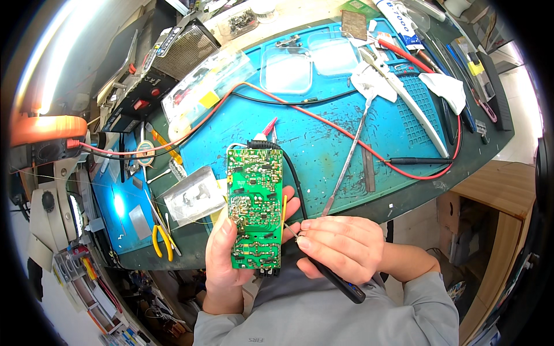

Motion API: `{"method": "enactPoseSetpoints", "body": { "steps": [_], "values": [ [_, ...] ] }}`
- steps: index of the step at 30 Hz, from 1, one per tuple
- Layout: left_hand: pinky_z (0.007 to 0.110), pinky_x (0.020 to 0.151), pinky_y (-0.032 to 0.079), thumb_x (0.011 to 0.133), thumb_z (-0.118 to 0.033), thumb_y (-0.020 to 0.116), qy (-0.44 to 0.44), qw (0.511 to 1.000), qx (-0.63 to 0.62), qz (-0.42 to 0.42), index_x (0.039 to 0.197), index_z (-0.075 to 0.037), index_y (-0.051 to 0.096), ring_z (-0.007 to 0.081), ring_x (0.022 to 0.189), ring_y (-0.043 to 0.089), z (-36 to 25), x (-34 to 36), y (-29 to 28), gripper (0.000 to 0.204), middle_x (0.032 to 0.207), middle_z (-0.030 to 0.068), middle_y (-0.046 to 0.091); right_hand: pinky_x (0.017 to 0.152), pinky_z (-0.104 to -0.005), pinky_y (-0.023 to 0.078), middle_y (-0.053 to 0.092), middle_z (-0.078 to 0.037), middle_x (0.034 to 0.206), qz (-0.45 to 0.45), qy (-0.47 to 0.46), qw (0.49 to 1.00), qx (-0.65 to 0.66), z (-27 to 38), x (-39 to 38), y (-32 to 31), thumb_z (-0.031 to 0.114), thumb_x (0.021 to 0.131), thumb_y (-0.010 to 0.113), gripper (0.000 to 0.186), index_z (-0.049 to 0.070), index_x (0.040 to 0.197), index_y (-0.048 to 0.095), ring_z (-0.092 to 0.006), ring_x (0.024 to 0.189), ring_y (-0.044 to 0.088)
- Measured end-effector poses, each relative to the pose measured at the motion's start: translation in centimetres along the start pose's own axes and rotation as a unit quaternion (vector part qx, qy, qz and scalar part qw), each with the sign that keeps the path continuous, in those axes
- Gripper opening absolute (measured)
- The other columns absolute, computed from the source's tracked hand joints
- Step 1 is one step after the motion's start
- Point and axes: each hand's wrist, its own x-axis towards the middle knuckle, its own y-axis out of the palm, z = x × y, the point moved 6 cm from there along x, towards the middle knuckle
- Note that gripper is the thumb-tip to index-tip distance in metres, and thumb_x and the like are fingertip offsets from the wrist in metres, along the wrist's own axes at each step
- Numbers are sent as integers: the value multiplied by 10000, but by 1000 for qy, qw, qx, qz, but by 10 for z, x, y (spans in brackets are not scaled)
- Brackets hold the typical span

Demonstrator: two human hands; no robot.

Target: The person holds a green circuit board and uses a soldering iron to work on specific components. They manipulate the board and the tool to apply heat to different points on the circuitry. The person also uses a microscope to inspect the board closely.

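Note:
My left hand (222, 245) grips a green circuit board (257, 207) by its long sides, thumb on the left edge and fingers on the right. The board's component-dotted face is turned up, above the front edge of the bench. A yellow strip (284, 207) runs along its right edge. In my right hand (343, 245) is a slim black-handled tool (332, 279) with a thin metal tip pointing at the board's right edge; whether it touches cannot be told. From the board's top, a black cable (293, 173) curves down toward my right hand.
A blue mat (231, 127) covers the bench, crossed by red and black test leads (323, 118). Yellow-handled pliers (161, 242) and a silver bag (193, 196) lie left. A metal spatula (349, 155), tweezers (410, 106) and a black probe (418, 161) lie right; clear boxes (287, 70) stand behind.

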Motion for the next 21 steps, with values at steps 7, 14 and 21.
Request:
{"method": "enactPoseSetpoints", "body": {
  "steps": [7, 14, 21],
  "values": [
    [544, 1116, 452, 1015, -493, 508, -2, 1000, -5, 0, 1579, 10, 211, 407, 1409, 460, 0, 0, 0, 812, 1553, 300, 371, 693, -323, 636, 731, -111, 873, 6, -1, 1000, 4, 0, 0, 0, 175, 886, 752, 249, -44, 1003, 729, -237, 815, 751],
    [544, 1091, 475, 1034, -496, 413, 7, 1000, 14, -8, 1584, 20, 220, 440, 1407, 449, 0, -1, 2, 778, 1560, 336, 338, 686, -319, 635, 732, -107, 870, 5, 5, 1000, 4, 0, 1, 0, 173, 884, 755, 247, -43, 1000, 730, -237, 808, 751],
    [550, 1124, 444, 1016, -472, 523, -10, 999, -28, 13, 1585, 12, 189, 414, 1422, 440, 1, 0, 0, 818, 1563, 309, 348, 686, -320, 638, 733, -110, 873, 11, 2, 1000, 10, -1, 1, 0, 173, 883, 756, 249, -44, 1003, 731, -238, 806, 751]
  ]
}}
